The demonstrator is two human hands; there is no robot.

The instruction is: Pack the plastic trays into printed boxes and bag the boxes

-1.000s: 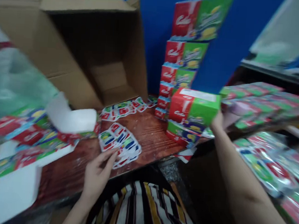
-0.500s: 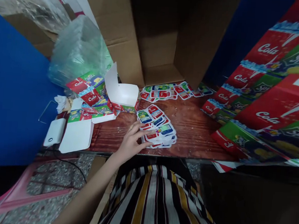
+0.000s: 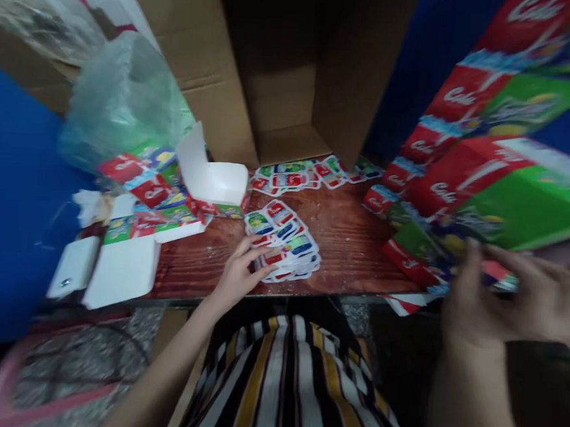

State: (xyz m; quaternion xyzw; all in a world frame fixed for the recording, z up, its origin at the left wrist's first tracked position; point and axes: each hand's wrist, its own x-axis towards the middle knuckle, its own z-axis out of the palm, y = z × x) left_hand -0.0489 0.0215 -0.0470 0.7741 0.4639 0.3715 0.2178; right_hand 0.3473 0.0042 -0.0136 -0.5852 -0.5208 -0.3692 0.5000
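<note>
My left hand (image 3: 239, 272) rests on the near edge of a pile of small printed packets (image 3: 286, 239) on the wooden table (image 3: 351, 244), fingers laid over the packets. My right hand (image 3: 503, 297) is blurred at the right, fingers spread and empty, just below a red and green Cola box (image 3: 501, 189) that lies on a stack of like boxes (image 3: 449, 95). Whether it touches the box I cannot tell.
A big open cardboard carton (image 3: 285, 77) lies on its side at the back, with more packets (image 3: 307, 173) at its mouth. An open white box (image 3: 209, 176), flat box blanks (image 3: 137, 229) and a plastic bag (image 3: 122, 98) sit left. A blue wall (image 3: 11, 220) stands far left.
My right hand set the Cola box on the stack at the right, went out of view, and now shows again, empty. My left hand stayed on the packet pile. The camera swung left.
</note>
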